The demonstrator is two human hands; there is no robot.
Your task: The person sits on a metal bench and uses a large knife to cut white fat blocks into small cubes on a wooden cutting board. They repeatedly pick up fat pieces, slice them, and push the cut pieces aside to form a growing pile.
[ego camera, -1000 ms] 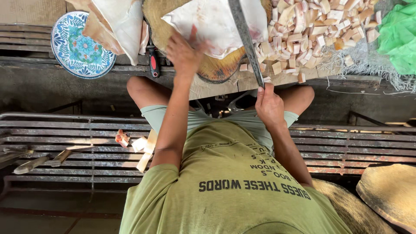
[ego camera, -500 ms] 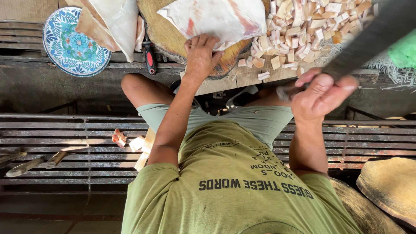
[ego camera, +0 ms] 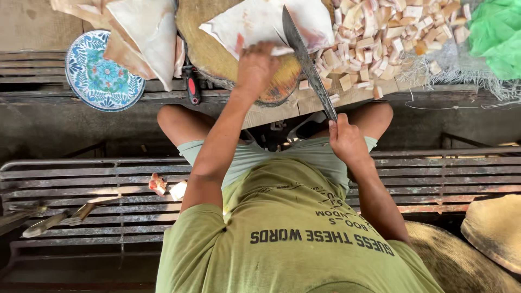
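Observation:
My left hand (ego camera: 255, 68) presses down on a pale, flat slab of meat (ego camera: 249, 24) lying on a round wooden chopping block (ego camera: 209, 46). In my right hand (ego camera: 344, 138) is a long knife (ego camera: 306, 59), gripped by the handle near my lap. Its blade slants up and to the left, with the tip resting on the slab just right of my left fingers. A pile of small cut cubes (ego camera: 391, 38) covers the board to the right of the block.
More pale slabs (ego camera: 146, 32) lie at the top left beside a blue floral plate (ego camera: 100, 73). A red-handled tool (ego camera: 191, 87) sits at the block's left edge and a green plastic bag (ego camera: 496, 35) at the top right. I sit on a slatted metal bench (ego camera: 81, 190); round woven pieces (ego camera: 494, 233) lie at the lower right.
Half a second ago my right hand had swung the knife up and to the right, close to the camera. The blade is now back down on the slab; my left hand stayed put.

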